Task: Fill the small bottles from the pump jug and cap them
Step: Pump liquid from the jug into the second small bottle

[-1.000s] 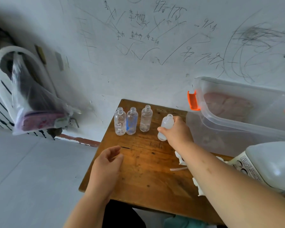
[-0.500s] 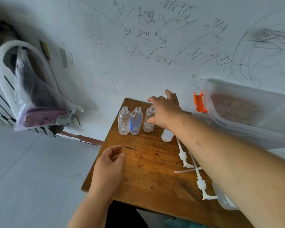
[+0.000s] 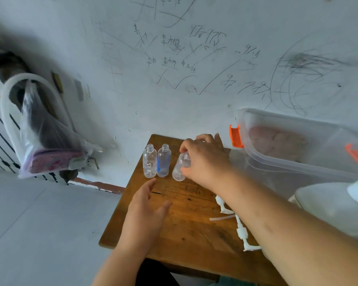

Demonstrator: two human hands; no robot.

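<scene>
Scratched brown wooden table (image 3: pixel 186 234) stands against a scribbled white wall. The right hand (image 3: pixel 205 162) grips a clear round plastic bottle (image 3: pixel 179 170), tilted, near the far edge, beside an upright plain bottle (image 3: pixel 149 162) and a blue-marked bottle (image 3: pixel 163 162). The left hand (image 3: pixel 145 219) hovers with relaxed fingers, holding nothing. A translucent pump jug (image 3: pixel 329 207) is at the right.

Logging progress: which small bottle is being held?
The rightmost clear bottle, tilted in the right hand; the heart-marked bottle and blue-marked bottle to its left stand upright, untouched.

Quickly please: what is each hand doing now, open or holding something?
Left hand: open, holds nothing.
Right hand: grips a tilted clear bottle.
</scene>
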